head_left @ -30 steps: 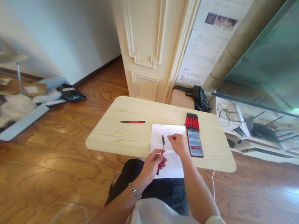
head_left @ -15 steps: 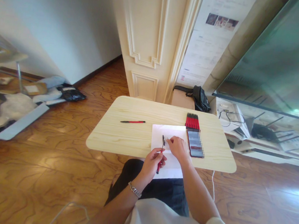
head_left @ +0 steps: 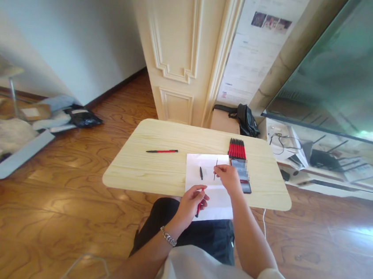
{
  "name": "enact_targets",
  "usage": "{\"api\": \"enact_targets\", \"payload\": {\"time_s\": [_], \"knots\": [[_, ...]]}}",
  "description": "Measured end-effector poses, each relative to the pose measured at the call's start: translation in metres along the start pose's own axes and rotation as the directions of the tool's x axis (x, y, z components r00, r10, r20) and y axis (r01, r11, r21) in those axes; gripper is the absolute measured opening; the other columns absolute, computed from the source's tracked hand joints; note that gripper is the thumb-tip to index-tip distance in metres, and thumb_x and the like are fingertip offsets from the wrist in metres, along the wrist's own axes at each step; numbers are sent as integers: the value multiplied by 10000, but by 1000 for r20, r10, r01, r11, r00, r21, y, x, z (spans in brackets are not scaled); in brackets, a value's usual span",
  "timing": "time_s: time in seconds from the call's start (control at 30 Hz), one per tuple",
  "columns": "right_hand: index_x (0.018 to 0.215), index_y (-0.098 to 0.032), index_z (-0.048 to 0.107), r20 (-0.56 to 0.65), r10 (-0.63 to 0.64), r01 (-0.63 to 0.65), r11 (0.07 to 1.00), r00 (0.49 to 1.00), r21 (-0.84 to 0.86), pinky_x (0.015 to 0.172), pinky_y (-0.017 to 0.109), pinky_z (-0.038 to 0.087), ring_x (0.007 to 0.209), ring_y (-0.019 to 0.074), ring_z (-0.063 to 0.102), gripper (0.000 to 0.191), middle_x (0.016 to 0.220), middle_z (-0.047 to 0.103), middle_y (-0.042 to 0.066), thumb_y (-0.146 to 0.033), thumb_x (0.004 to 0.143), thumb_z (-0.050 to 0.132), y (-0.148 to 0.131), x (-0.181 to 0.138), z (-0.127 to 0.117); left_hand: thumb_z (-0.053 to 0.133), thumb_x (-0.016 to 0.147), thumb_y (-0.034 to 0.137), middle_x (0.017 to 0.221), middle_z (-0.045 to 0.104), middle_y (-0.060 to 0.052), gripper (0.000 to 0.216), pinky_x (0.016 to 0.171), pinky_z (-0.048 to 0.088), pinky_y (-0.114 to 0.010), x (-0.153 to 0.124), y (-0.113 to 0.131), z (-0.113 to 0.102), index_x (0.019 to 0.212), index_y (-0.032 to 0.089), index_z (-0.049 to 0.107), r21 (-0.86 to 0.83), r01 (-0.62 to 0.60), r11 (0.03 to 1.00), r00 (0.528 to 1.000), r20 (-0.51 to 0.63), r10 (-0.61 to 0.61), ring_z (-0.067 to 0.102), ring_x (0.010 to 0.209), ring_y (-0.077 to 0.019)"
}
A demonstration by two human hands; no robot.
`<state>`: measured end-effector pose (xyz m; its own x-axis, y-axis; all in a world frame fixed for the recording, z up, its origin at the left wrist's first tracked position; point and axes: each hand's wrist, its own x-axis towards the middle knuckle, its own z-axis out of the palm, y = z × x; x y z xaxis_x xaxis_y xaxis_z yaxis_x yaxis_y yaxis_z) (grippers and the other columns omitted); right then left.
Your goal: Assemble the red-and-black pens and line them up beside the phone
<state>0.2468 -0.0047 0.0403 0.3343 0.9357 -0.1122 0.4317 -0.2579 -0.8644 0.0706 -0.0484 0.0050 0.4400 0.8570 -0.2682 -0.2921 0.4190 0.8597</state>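
My left hand is closed around a red pen barrel over the near edge of a white sheet of paper. My right hand pinches a thin dark refill, held upright above the sheet. A small black pen tip piece lies on the paper between the two hands. Just right of my right hand sits a dark pen box with a row of red and black pens sticking out of its far end.
A single red and black pen lies on the left half of the light wooden table. A black bag rests behind the table by a cream door. Bags and a tray lie on the floor at left.
The black tip piece has come off the barrel and now lies on the paper. My right hand has drawn a thin refill out and moved up and right. The camera shifted slightly.
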Motion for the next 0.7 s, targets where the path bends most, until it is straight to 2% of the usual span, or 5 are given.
{"api": "enact_targets", "payload": {"time_s": [0.17,0.4,0.57,0.63,0.7], "knots": [[788,-210,741,-11,-5,-1,886,1000,-464,649,251,386,758,189,638,247,754,715,60,-392,800,574,2,10,9,646,775,460,768,643,-55,434,493,416,-227,0,4,-4,1090,168,587,-19,-2,1000,1000,-21,1,574,565,-118],[832,-194,721,-76,2,-44,828,997,-560,674,255,388,798,194,636,264,829,715,89,-420,808,586,3,4,19,662,763,464,803,665,-76,475,511,428,-230,0,11,-1,1116,155,583,-54,22,998,999,-30,-23,596,572,-119],[834,-177,692,-89,-50,31,979,995,-200,643,259,421,712,168,618,343,781,699,57,-464,849,505,0,-17,14,659,767,479,850,687,-103,541,509,423,-229,-1,19,5,1184,154,546,-82,33,996,999,-27,-35,630,574,-135],[868,-160,689,12,11,-12,996,1000,88,579,256,437,664,165,615,394,779,694,66,-501,841,493,1,-31,16,658,765,490,850,697,-107,586,492,411,-224,-2,22,9,1230,162,523,-73,37,997,999,-29,-39,639,561,-142],[922,-141,681,149,49,-100,929,988,355,527,257,451,627,165,610,430,796,690,81,-525,818,517,3,-44,22,645,771,499,825,702,-101,615,471,396,-217,-2,25,13,1269,169,501,-49,44,998,999,-28,-46,642,543,-146]]}}
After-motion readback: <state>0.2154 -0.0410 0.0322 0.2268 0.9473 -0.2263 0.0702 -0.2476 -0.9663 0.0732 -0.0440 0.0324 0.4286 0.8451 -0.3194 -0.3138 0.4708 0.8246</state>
